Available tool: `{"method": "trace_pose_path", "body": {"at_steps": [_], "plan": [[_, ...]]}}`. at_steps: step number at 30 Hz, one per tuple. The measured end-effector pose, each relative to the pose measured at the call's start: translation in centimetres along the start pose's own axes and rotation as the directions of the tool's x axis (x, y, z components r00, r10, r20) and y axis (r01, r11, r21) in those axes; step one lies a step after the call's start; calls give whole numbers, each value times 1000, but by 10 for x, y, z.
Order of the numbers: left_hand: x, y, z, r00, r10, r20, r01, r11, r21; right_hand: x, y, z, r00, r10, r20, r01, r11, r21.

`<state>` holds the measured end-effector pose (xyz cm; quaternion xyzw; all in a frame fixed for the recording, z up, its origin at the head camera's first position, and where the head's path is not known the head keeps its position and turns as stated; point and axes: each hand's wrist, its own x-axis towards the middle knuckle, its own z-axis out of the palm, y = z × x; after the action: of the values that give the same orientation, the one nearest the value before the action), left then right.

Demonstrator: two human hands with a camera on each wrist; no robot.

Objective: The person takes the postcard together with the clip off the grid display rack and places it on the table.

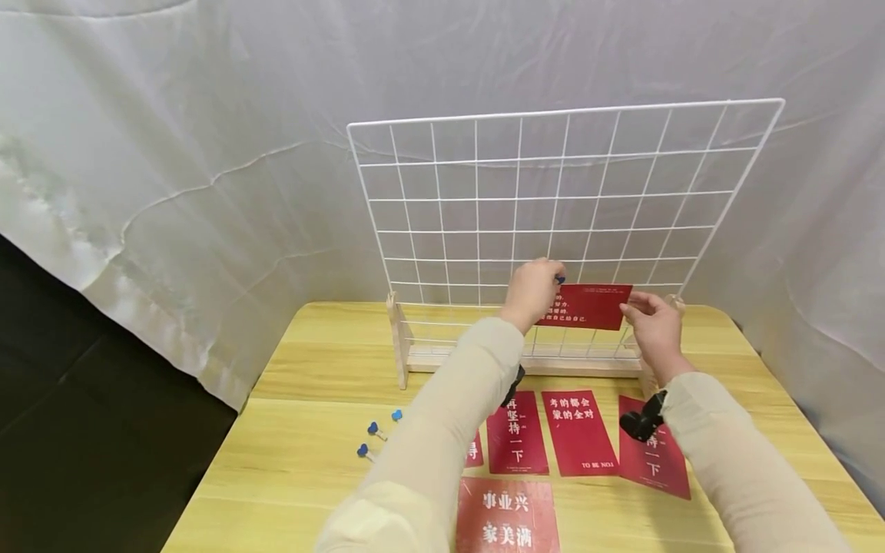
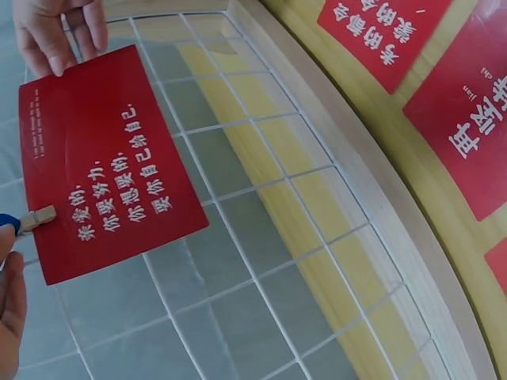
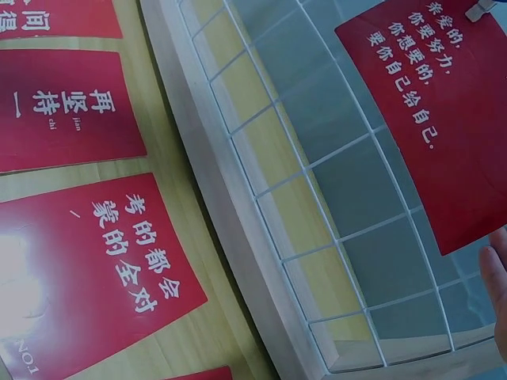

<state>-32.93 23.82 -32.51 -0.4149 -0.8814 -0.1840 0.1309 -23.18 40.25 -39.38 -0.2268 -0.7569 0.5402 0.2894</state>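
Note:
A red card [image 1: 593, 307] with white writing is held up level against the lower part of a white wire grid [image 1: 546, 200]. At its top edge, toward the left end, sits a small wooden clothespin [image 2: 38, 218] with a blue heart. My left hand [image 1: 534, 293] pinches the blue end of this clothespin, whose jaws lie over the card's edge. My right hand [image 1: 653, 326] pinches the card's right end, with the thumb [image 2: 57, 65] in front and the other fingers partly hidden behind.
The grid stands in a wooden base [image 1: 477, 362] on a yellow wood-grain table [image 1: 304, 430]. Several red cards [image 1: 579, 432] lie in front, with a paler red card [image 1: 508, 516] nearer me. Loose blue heart clothespins [image 1: 373, 428] lie left of my left arm. Grey cloth [image 1: 228, 138] hangs behind.

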Motion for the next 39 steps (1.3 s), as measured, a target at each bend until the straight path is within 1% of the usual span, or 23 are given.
{"method": "trace_pose_path", "body": {"at_steps": [4, 6, 8, 14, 18, 20, 23, 25, 26, 27, 30, 32, 33, 34, 35, 37, 39], "plan": [[-3, 2, 3, 996, 36, -79, -30, 997, 71, -1, -1, -1, 999, 24, -26, -24, 1000, 11], [-4, 3, 3, 993, 51, -108, -43, 996, 80, -1, -1, -2, 999, 36, -31, -35, 999, 21], [-4, 4, 4, 991, 53, -121, -44, 997, 69, -1, -2, -3, 999, 41, -32, -40, 998, 42], [-5, 4, 3, 992, 27, -121, -30, 999, -25, -3, -4, -7, 1000, 31, -1, -30, 996, 80], [-6, 2, 2, 992, 1, -123, -13, 996, -92, -5, -4, -9, 1000, -6, 30, 3, 995, 102], [-7, 1, 2, 993, -10, -121, -3, 994, -112, -6, -5, -9, 999, -27, 46, 19, 988, 153], [-8, 0, 3, 993, -29, -112, 12, 989, -151, -8, -5, -10, 996, -56, 68, 38, 970, 239], [-9, -1, 5, 993, -45, -113, 24, 984, -176, -7, -3, -10, 996, -49, 76, 30, 970, 241], [-10, -2, 5, 992, -52, -116, 29, 981, -191, -6, -1, -9, 996, -40, 76, 21, 974, 226], [-10, -2, 6, 991, -61, -122, 34, 978, -207, 9, 24, -9, 995, -65, 73, 47, 972, 230], [-11, -4, 9, 986, -74, -149, 35, 968, -250, 7, 22, -10, 995, -64, 81, 43, 969, 245], [-12, -5, 10, 982, -77, -174, 23, 956, -293, 10, 31, -11, 993, -84, 86, 57, 959, 277], [-12, -5, 10, 979, -80, -187, 18, 950, -312, 14, 39, -12, 990, -96, 103, 59, 946, 318], [-12, -6, 11, 976, -80, -204, 9, 945, -327, 8, 31, -13, 991, -77, 110, 33, 935, 352], [-12, -6, 11, 972, -82, -219, 1, 939, -345, 19, 52, -14, 992, -72, 104, 30, 934, 356], [-13, -7, 12, 962, -86, -259, -18, 927, -375, 43, 96, -15, 994, -38, 103, 0, 939, 345], [-14, -8, 12, 951, -108, -289, -21, 912, -409, 65, 139, -15, 994, -18, 105, -22, 929, 369]]}}
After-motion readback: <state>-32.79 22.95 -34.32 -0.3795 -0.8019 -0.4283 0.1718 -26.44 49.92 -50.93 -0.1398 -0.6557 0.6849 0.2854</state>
